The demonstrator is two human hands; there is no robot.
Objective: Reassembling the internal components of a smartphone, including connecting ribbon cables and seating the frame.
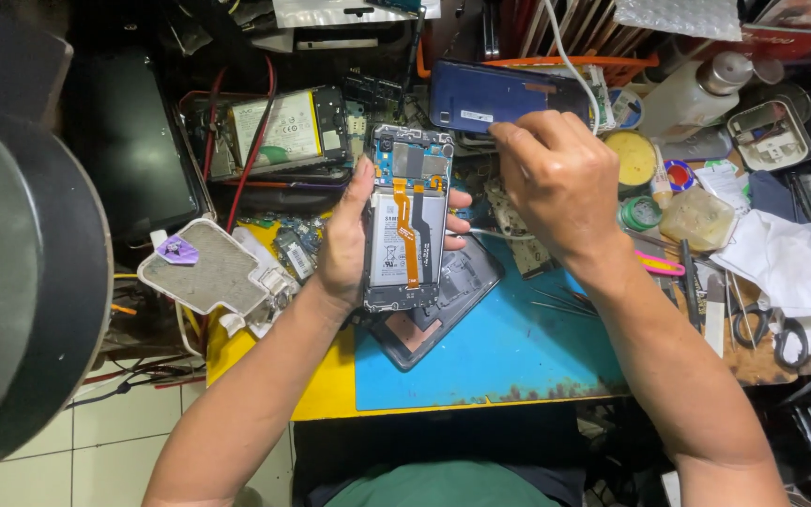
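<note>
Cluttered bench: left hand [344,246] holds opened phone [407,218], orange ribbon exposed.

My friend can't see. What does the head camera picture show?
A left hand holds an opened smartphone, its battery and orange ribbon cable showing, while the right hand holds a thin metal tool beside it, above a cluttered blue mat.

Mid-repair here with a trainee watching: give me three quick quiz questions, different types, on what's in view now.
1. True or false: the left hand holds the opened smartphone with the orange flex cable.
2. The right hand grips: A) black-handled scissors; B) a thin metal tool; C) a white plastic bottle.
3. Fill in: the dark back cover lies on the ___ work mat.

Key: 1 true; 2 B; 3 blue.
</note>
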